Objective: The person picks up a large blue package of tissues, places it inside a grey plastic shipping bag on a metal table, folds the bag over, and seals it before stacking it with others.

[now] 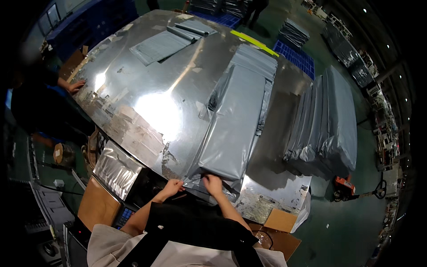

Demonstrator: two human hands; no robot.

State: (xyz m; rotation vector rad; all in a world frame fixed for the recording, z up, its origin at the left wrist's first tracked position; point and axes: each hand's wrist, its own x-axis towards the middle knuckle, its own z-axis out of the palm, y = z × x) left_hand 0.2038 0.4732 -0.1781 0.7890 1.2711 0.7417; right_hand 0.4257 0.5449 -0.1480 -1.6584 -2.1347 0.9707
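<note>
Far left, a co-worker (38, 104) in dark clothes stands at the table's edge, one hand (75, 86) resting on the metal; below that, a brown spool (65, 155) sits by the frame, and here's the scale (98, 205), brown-topped, its keypad (126, 215) facing the wearer. Across to the broad, scuffed table (178, 82), glaring under the lights, with flat grey bags (162, 46) lying overlapped toward the far side. Down at the near edge comes the left hand (173, 187), thumb and fingers pinching the loose film (190, 183) at the parcel's near left corner. Just beside it, the right hand (213, 184) is curled in against the parcel's near end, fingertips lost in the folds, so I can't tell whether it grips anything. And there's the grey parcel (235, 118) itself, long and wrapped, lying lengthwise right of the table's middle, its near end at the wearer's waist. Past its far end runs a bright yellow strip (254, 42); an open carton (281, 220) sits low at the near right corner. On the right, a big stack (322, 122) of grey packs leans together, and beyond it, on the green floor, stands an orange pallet jack (346, 187).
</note>
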